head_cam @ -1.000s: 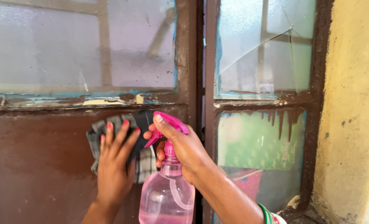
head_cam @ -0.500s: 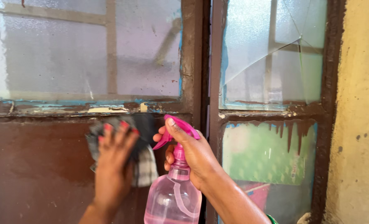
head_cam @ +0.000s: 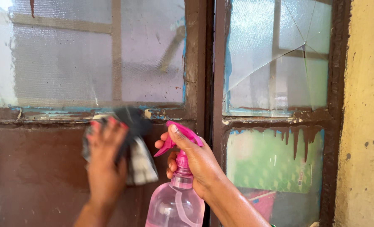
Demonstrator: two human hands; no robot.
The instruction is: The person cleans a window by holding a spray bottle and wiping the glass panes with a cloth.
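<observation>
- Pressing a dark checked cloth (head_cam: 130, 147) flat against the brown panel (head_cam: 35, 176), my left hand (head_cam: 105, 162) has its fingers spread wide over the fabric, so the palm bears on as much cloth as it can; the hand is blurred, so I cannot tell just how each finger lies.
- The cloth sits just left of the centre post (head_cam: 201, 84) and touches the rail under the frosted pane (head_cam: 69, 63). Its lower corner hangs loose below my fingers.
- My right hand (head_cam: 197, 162) is wrapped around the neck of the pink spray bottle (head_cam: 176, 201). The index finger lies along the top of the magenta head (head_cam: 182, 134), and other fingers curl under by the trigger, a grip that keeps it ready to squeeze.
- The bottle stands upright just in front of the post, low down, with its nozzle pointing left toward the cloth and panel. It is beside the cloth, not touching it as far as I can see.
- Right of the post, the upper pane (head_cam: 275, 54) is cracked, with lines meeting near its top right.
- Below that pane is a green pane (head_cam: 266, 164) with brown paint drips along its top edge.
- Furthest right of the post runs a yellow wall (head_cam: 365, 117), stained and pitted.
</observation>
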